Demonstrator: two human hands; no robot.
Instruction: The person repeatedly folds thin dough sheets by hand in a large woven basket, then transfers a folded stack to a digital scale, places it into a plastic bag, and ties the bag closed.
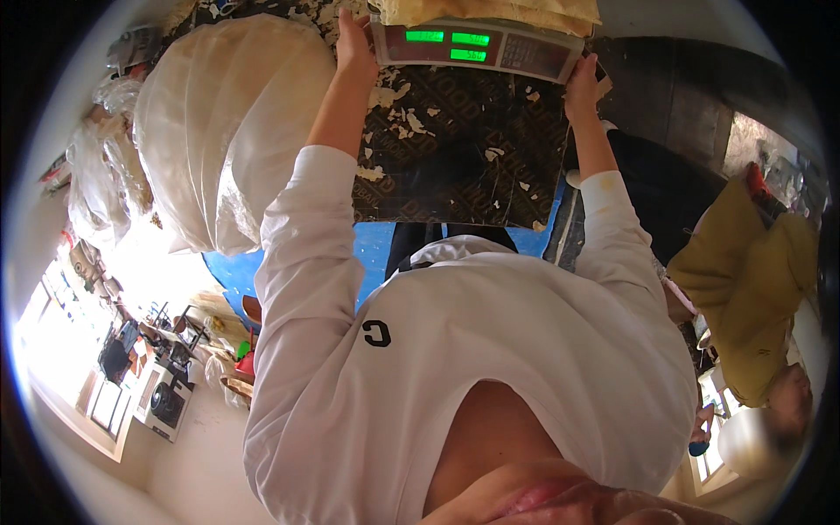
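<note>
A digital price scale (476, 49) with lit green displays and a keypad stands at the far end of the dark film-faced plywood board (453, 190). On top of it lie pale yellow, thin sheets (489, 12), partly cut off by the upper rim of the view. My left hand (356, 44) grips the scale's left end, thumb pointing up and fingers mostly hidden. At the right front corner, my right hand (581, 88) holds the scale's other end. Broken pale flakes (410, 121) are scattered over the board between my forearms.
A big, full translucent plastic bag (230, 125) bulges beside my left arm, with more clear bags (98, 177) beyond it. Blue material (374, 256) shows below the board's near edge. A person in a mustard top (741, 295) is close on my right. A wall-side white appliance (161, 400) appears lower left.
</note>
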